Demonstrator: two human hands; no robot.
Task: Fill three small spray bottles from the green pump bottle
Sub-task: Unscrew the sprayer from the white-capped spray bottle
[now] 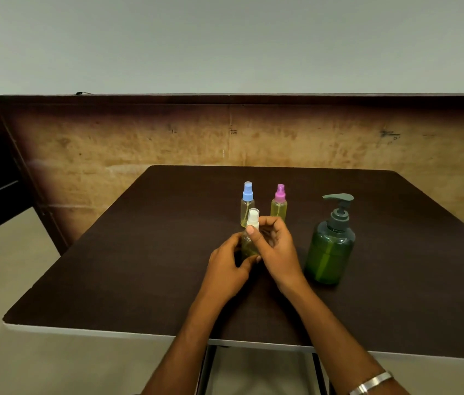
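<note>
The left hand (229, 265) is curled round the lower body of the white-capped bottle (250, 238), which stands upright at the middle of the worktop (139, 252). Its long axis runs straight up, with the cap (253, 218) clear above both hands. Just behind it, the blue-capped bottle (247, 205) and pink-capped bottle (279, 203) stand side by side, both holding yellowish liquid. The right hand (277, 246) closes on the same white-capped bottle from the other side, its thumb high on the neck just under the cap and its fingers curled round behind. That hand is the nearer one to the cap, so any turning of it falls there, I judge. The green pump bottle (330, 246) stands apart to the right, untouched.
</note>
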